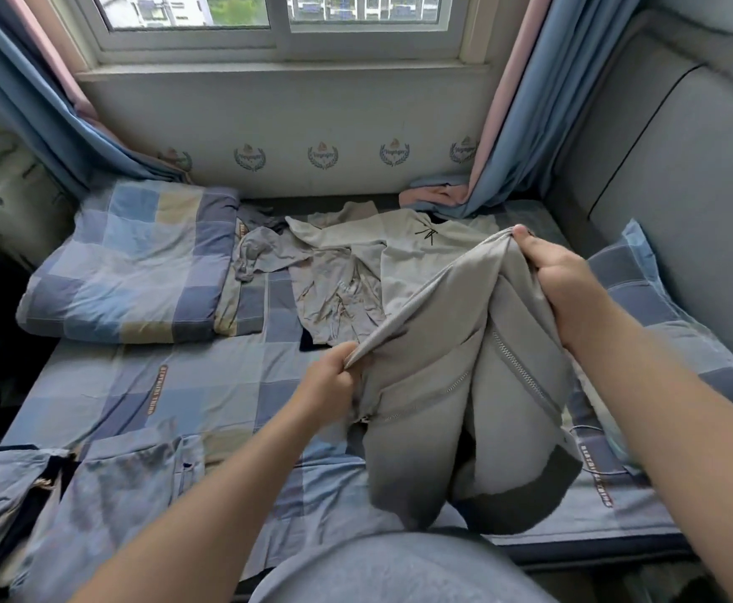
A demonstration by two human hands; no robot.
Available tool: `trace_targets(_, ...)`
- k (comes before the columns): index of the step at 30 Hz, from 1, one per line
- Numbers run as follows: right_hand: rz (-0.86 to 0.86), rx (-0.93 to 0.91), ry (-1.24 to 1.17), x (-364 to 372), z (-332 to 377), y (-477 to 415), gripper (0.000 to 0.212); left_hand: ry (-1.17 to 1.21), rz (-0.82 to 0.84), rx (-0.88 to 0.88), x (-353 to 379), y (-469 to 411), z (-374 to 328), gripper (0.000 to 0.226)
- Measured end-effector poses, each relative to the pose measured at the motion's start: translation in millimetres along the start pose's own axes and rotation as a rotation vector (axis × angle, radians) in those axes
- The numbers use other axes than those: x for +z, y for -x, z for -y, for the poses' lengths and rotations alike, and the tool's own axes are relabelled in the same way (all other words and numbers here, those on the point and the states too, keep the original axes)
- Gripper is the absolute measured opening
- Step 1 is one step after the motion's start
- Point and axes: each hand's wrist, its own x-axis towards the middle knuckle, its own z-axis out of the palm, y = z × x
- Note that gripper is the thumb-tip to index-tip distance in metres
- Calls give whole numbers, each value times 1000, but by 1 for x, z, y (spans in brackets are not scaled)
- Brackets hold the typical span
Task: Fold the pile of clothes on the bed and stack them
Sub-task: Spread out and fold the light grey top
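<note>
The left hand [332, 378] pinches one edge of a grey fabric jacket with zippers [434, 385], the fingers curled tight on the cloth. The right hand [560, 280] grips the bunched top of the same jacket, fingers clamped around it. The jacket hangs above the near edge of the bed with blue checked sheet [208, 385]. A pile of pale grey crumpled clothes [338, 272] lies near the far edge, and blue folded garments [95, 493] lie at the near left corner.
</note>
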Motion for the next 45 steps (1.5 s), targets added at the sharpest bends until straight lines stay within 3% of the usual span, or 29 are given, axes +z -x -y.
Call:
trace_targets(3, -153, -3, 67, -21, -18, -19, 30, 14, -62, 9, -21, -8, -21, 22)
trace_targets(5, -196, -122, 327, -18, -29, -11, 32, 50, -87, 25, -32, -13, -38, 18)
trace_targets(8, 18, -207, 547, 8, -54, 28, 47, 149, -163, -6, -40, -16, -58, 22)
trace_targets(10, 241, -63, 491, 34, -83, 58, 64, 234, -198, -41, -38, -14, -68, 22)
trace_targets(12, 370, 90, 462, 56, -113, 76, 90, 376, -212, -100, -31, -12, -76, 21)
trace_targets(13, 403, 133, 413, 66, -126, 81, 93, 448, -215, -138, -29, -10, -81, 21)
trace_targets(17, 390, 75, 406, 84, -137, 72, 22, 492, -195, -189, -41, -20, -83, 28)
trace_targets(19, 437, 55, 404, 86, -133, 66, 7, 412, -234, -189, -58, -28, -78, 28)
trace_targets(22, 421, 163, 165, 82, -116, 61, 13, 52, -380, -150, -92, -35, -62, 11)
trace_targets(24, 336, 262, -38, 77, -104, 58, 20, -116, -361, -156, -107, -30, -49, 38)
trace_targets(26, 256, 310, -129, 76, -94, 54, 24, -190, -313, -180, -108, -15, -41, 49)
trace_targets(29, 200, 319, -202, 78, -90, 51, 27, -271, -291, -166, -92, 8, -35, 36)
trace_targets(31, 175, 304, -257, 81, -90, 53, 27, -265, -202, -294, -81, 20, -37, 51)
trace_targets(34, 204, 292, -329, 81, -90, 59, 25, -122, 125, -667, -62, 35, -38, 84)
trace_targets(37, 249, 289, -343, 76, -92, 64, 23, 283, 368, -816, -48, 38, -33, 96)
trace_targets(39, 247, 285, -350, 72, -94, 65, 22, 690, 346, -813, -39, 34, -27, 83)
trace_targets(41, 251, 275, -370, 71, -93, 68, 24, 1045, 182, -776, -28, 24, -26, 50)
trace_targets(43, 260, 261, -366, 67, -95, 70, 34, 1202, 55, -739, -14, 17, -33, 15)
trace_targets(45, 262, 235, -361, 61, -97, 71, 38, 1292, -7, -701, -8, 11, -39, 11)
